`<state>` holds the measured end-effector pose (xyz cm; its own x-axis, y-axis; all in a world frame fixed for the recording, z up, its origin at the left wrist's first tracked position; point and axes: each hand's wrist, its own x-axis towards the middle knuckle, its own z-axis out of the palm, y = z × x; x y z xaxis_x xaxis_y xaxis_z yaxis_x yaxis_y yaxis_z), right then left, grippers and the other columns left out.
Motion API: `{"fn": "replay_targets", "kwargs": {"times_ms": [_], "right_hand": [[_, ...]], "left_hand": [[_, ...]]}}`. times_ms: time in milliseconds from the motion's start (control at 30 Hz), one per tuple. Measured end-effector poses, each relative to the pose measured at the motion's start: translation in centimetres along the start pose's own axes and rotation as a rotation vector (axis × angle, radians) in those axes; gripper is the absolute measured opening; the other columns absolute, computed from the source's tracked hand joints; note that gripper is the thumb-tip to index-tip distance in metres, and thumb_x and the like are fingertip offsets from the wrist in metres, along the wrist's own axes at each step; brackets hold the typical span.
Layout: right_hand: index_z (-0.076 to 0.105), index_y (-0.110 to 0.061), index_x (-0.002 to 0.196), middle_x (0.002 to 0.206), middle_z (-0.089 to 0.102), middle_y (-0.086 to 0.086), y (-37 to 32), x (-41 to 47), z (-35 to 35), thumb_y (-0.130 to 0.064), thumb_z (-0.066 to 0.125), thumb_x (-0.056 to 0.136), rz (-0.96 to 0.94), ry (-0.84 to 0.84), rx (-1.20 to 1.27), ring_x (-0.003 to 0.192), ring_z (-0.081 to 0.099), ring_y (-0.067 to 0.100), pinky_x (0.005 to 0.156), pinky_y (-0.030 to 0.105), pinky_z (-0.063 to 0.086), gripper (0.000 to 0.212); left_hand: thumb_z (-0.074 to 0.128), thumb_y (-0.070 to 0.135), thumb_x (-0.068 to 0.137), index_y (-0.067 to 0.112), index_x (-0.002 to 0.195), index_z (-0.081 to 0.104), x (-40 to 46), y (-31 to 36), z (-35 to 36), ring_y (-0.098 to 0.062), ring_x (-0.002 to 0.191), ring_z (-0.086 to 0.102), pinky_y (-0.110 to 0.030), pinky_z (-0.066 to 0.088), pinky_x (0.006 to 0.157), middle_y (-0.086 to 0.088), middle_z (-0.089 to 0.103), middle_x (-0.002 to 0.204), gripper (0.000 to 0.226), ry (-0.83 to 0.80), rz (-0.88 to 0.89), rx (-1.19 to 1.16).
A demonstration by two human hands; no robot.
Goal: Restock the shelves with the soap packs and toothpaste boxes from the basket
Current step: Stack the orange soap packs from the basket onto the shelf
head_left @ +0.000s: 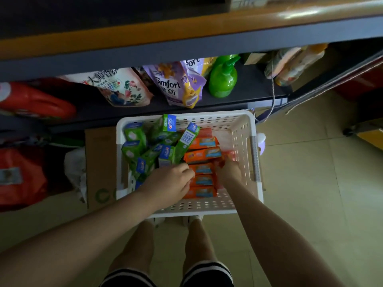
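On the lower dark shelf [238, 96] a red jug [35, 101] lies at the left end, then a pink floral refill pouch [122, 88], a purple Comfort pouch [176, 83], a green pump bottle [222, 78] and, toward the right end, bundled packs [290, 63]. Below the shelf's front edge, a cardboard box [100, 166] stands on the tiled floor [310, 183], with a white plastic bag [75, 170] and a red bag [20, 177] to its left.
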<state>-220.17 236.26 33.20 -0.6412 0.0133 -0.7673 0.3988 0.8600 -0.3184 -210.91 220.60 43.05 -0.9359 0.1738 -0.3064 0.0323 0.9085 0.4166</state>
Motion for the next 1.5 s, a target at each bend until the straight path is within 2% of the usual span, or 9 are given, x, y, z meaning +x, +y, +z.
{"fn": "replay_targets", "kwargs": {"times_ms": [167,267,500,700,800,867,1100,1300,1500], "right_hand": [[0.043,-0.009,0.121,0.106,0.063,0.008,-0.4,-5.0,-1.8,-0.038,0.047,0.094,-0.102,0.064,0.225,0.094,0.061,0.029,0.071,0.034,0.044,0.040],[0.046,-0.009,0.103,0.085,0.057,-0.005,-0.2,-7.8,-5.9,-0.025,0.051,0.093,-0.263,0.104,0.332,0.083,0.056,0.021,0.070,0.030,0.040,0.019],[0.055,-0.013,0.093,0.081,0.054,0.009,1.8,-8.5,-16.0,-0.013,0.043,0.097,-0.215,0.053,0.997,0.069,0.052,0.018,0.061,0.029,0.046,0.013],[0.062,-0.022,0.088,0.091,0.061,0.010,3.7,-3.8,-15.4,-0.031,0.044,0.096,-0.045,0.097,0.932,0.081,0.057,0.023,0.074,0.045,0.052,0.021],[0.061,-0.020,0.081,0.078,0.061,0.002,4.8,-1.5,-14.4,-0.030,0.045,0.097,-0.034,0.064,0.934,0.069,0.056,0.017,0.066,0.034,0.047,0.025],[0.061,-0.019,0.081,0.075,0.060,0.000,5.5,-0.7,-13.8,-0.031,0.046,0.097,-0.017,0.028,0.955,0.066,0.056,0.014,0.061,0.028,0.047,0.025],[0.059,-0.019,0.080,0.074,0.058,0.003,7.3,-0.1,-13.2,-0.021,0.045,0.096,-0.002,-0.053,0.982,0.063,0.055,0.014,0.055,0.024,0.044,0.021],[0.060,-0.018,0.085,0.077,0.060,0.005,7.5,-1.3,-14.3,-0.013,0.051,0.091,-0.031,-0.110,1.007,0.064,0.057,0.016,0.050,0.021,0.046,0.012],[0.060,-0.015,0.098,0.086,0.061,0.008,6.1,-3.3,-15.5,-0.010,0.059,0.080,-0.125,-0.159,0.985,0.072,0.058,0.021,0.059,0.027,0.048,0.018]], "left_hand": [[0.030,0.031,0.088,0.013,0.089,0.062,0.1,0.3,-0.7,-0.026,0.063,0.061,-0.032,0.047,0.045,-0.003,0.062,0.087,0.036,-0.103,-0.010,0.013],[0.040,0.024,0.094,0.012,0.106,0.058,1.1,1.5,-1.2,-0.029,0.086,0.062,-0.035,0.046,0.062,-0.006,0.059,0.105,0.025,-0.192,0.026,0.075],[0.041,0.020,0.094,0.015,0.131,0.041,7.8,3.9,1.1,-0.022,0.122,0.044,-0.034,0.045,0.088,-0.003,0.043,0.133,0.037,-0.238,-0.028,0.106],[0.050,0.015,0.090,0.010,0.129,0.046,12.3,3.8,5.9,-0.031,0.120,0.043,-0.038,0.040,0.099,-0.012,0.045,0.131,0.039,-0.292,-0.175,0.265],[0.067,0.023,0.079,0.006,0.117,0.059,14.3,4.9,7.7,-0.032,0.112,0.052,-0.037,0.043,0.099,-0.016,0.056,0.120,0.043,-0.157,-0.091,0.420],[0.047,0.024,0.092,0.006,0.133,0.041,15.3,5.6,9.2,-0.031,0.129,0.036,-0.037,0.024,0.112,-0.014,0.040,0.139,0.045,-0.235,-0.035,0.449],[0.044,0.026,0.091,0.011,0.122,0.039,16.3,5.7,10.6,-0.024,0.115,0.050,-0.034,0.031,0.100,-0.007,0.056,0.121,0.035,-0.358,-0.174,0.488],[0.048,0.025,0.091,0.017,0.125,0.047,16.4,6.2,9.8,-0.022,0.126,0.041,-0.032,0.021,0.109,-0.005,0.049,0.132,0.035,-0.497,-0.154,0.494],[0.068,0.031,0.081,0.018,0.100,0.054,13.2,4.4,5.2,-0.019,0.097,0.058,-0.031,0.045,0.083,-0.002,0.062,0.107,0.027,-0.407,-0.145,-0.042]]}}
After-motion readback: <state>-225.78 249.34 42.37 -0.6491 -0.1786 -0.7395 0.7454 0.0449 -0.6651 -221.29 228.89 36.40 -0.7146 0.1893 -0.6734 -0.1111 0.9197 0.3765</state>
